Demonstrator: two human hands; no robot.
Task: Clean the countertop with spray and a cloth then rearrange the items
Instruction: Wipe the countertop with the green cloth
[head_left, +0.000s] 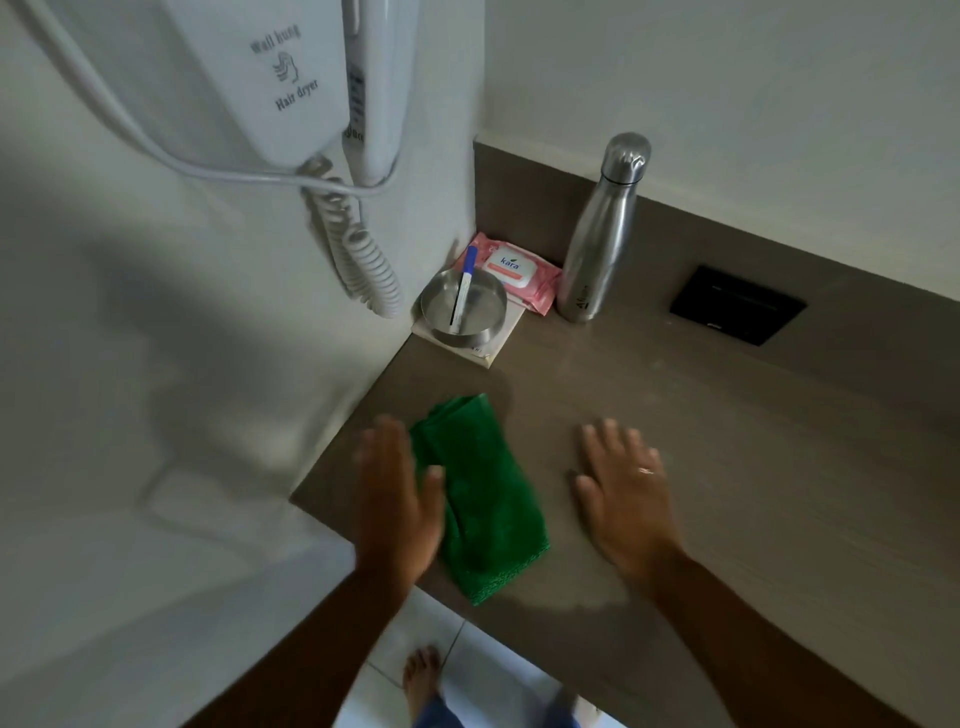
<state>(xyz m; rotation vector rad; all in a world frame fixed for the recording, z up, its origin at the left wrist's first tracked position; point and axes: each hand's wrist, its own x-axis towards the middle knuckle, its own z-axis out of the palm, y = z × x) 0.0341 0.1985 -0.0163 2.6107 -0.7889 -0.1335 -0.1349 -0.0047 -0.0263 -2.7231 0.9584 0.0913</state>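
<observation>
From the head view, a folded green cloth (480, 499) lies on the brown countertop (753, 467) near its front left corner. The left hand (400, 493) hovers open at the cloth's left edge, holding nothing; the right hand (623, 493) is spread flat and empty over bare counter. No spray bottle is visible. To wipe well, take the cloth fully into the palm, then sweep overlapping passes toward the steel bottle (602, 234) and bowl (464, 306).
</observation>
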